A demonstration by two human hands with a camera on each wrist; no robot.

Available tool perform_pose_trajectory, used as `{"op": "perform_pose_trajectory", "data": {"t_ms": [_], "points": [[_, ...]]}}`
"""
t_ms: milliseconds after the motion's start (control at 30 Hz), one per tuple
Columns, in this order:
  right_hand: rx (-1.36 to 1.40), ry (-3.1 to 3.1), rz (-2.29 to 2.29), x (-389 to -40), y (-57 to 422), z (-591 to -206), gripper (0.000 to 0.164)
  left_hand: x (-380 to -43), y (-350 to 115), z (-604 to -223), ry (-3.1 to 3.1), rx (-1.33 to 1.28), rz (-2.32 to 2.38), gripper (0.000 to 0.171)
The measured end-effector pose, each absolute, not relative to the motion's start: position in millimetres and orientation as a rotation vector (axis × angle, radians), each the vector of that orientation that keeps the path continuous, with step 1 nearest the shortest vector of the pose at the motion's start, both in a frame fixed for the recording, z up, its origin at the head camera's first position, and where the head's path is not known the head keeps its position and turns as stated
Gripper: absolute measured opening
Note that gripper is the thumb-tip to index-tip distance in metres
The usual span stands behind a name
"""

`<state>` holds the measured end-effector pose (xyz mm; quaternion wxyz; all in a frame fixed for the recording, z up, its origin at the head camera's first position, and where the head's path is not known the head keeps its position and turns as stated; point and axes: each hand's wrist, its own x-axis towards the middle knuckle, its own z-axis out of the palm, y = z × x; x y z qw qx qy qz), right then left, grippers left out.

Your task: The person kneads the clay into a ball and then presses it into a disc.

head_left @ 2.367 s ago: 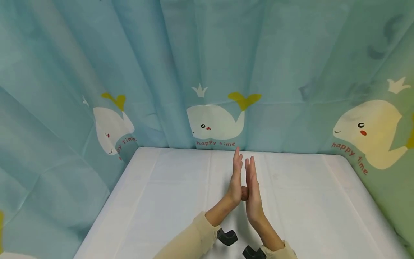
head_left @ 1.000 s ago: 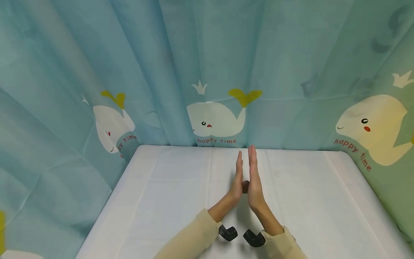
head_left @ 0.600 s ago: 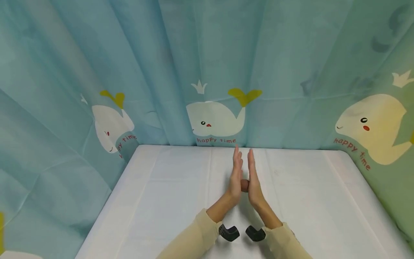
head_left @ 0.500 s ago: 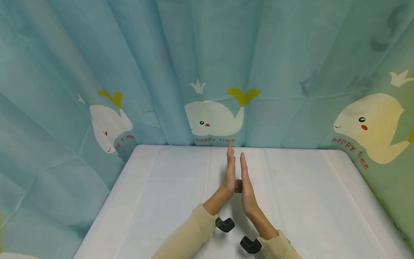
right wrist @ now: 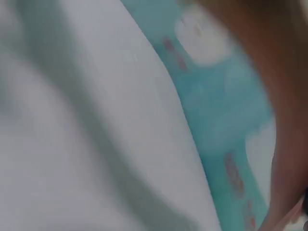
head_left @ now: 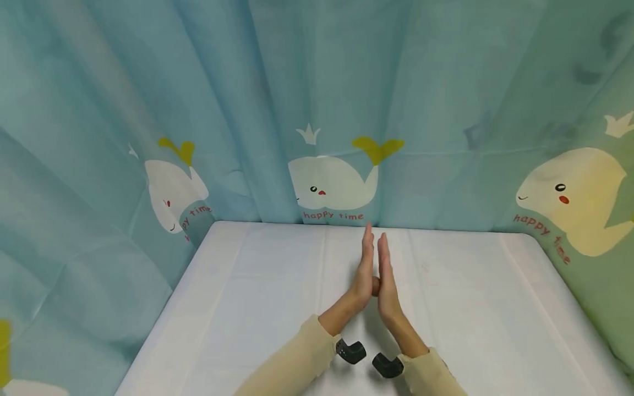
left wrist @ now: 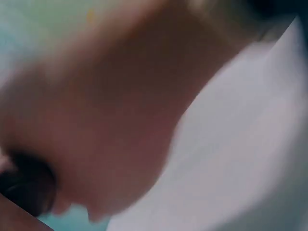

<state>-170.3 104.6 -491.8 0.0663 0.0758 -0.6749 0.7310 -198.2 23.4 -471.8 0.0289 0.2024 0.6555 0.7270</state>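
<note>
Between the two palms in the head view is a small rounded brown lump, perhaps dough or clay; its exact kind does not show. My left hand presses it from the left with fingers straight, pointing away from me. From the right, my right hand lies flat against it, its fingertips a little nearer to me than the left ones. Both hands are above the table. The left wrist view is blurred, with the dark lump beside the palm. Most of the lump is hidden by the hands.
A white-covered table spreads beneath the hands. Behind it and at both sides hangs a blue-green curtain printed with whales. A black curved wrist piece sits at the left cuff, another black wrist piece at the right.
My palms have slid back and forth against each other, first one hand farther forward, then the other. The brown lump has stayed between them. Since half a second ago both hands have shifted slightly right.
</note>
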Motion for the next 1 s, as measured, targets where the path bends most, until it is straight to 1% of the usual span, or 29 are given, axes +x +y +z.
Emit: {"op": "perform_pose_trajectory", "data": {"t_ms": [67,133,233,333,400,533,667,800,900,1000], "points": [[0.294,-2.044,2.187,-161.5,96.2,-486.8,0.054,-205.5,20.9,-472.6,2.068,0.563,2.276,0.060],[0.296,-2.024,2.191,-158.3,93.4,-481.8,0.054,-207.6,20.2,-473.8,2.086,0.564,2.262,0.061],[0.205,-1.927,2.232,-167.5,100.6,-477.1,0.054,-199.0,22.7,-472.0,2.057,0.652,2.173,0.064],[0.110,-1.858,2.282,-178.5,110.7,-478.7,0.055,-188.2,26.5,-464.7,1.997,0.748,2.156,0.065],[0.109,-1.857,2.298,-179.8,112.2,-481.3,0.055,-185.8,27.1,-458.3,1.976,0.766,2.189,0.066],[0.207,-1.924,2.246,-165.3,100.8,-479.0,0.054,-194.7,24.8,-456.8,2.023,0.678,2.254,0.068],[0.343,-1.971,2.109,-155.3,93.0,-463.3,0.055,-199.8,23.5,-470.1,2.042,0.564,2.263,0.066],[0.239,-2.003,2.084,-170.7,107.2,-453.3,0.056,-185.0,28.1,-471.7,1.916,0.604,2.268,0.065],[0.125,-2.007,2.109,-184.7,120.9,-455.8,0.053,-173.5,31.0,-464.4,1.785,0.600,2.290,0.066],[0.176,-2.047,2.082,-182.9,118.2,-458.4,0.052,-174.4,28.5,-458.8,1.695,0.495,2.342,0.066]]}}
